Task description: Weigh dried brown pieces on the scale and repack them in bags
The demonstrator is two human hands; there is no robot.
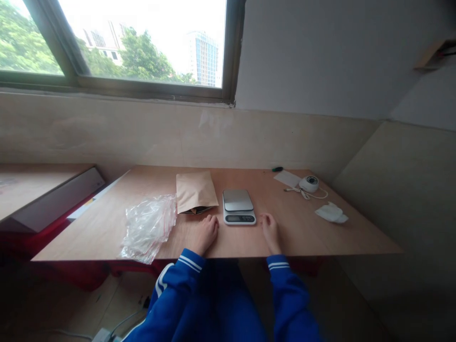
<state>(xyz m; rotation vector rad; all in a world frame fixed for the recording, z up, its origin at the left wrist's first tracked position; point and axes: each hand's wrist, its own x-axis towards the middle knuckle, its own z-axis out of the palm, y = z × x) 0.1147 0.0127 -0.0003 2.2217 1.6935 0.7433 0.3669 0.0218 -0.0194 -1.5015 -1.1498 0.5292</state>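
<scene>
A white kitchen scale (238, 205) with a metal plate and a dark display strip lies between my two hands. To its left my left hand (207, 231) rests on the table, fingers curled in, nothing visible in it. My right hand (270, 230) lies just right of the scale, also loosely closed, apart from it. Just beyond my left hand is a brown kraft paper pouch (195, 190), its near end slightly agape with something dark inside. A pile of clear zip bags (147, 228) spreads at the left, partly over the table's front edge.
The wooden table (306, 235) meets a wall at the back. Toward its right end are a white dome camera (308, 184) with a cable, a white paper sheet (287, 179), a crumpled white wrapper (331, 213) and a small green-handled tool (277, 169). Another table (39, 183) stands left.
</scene>
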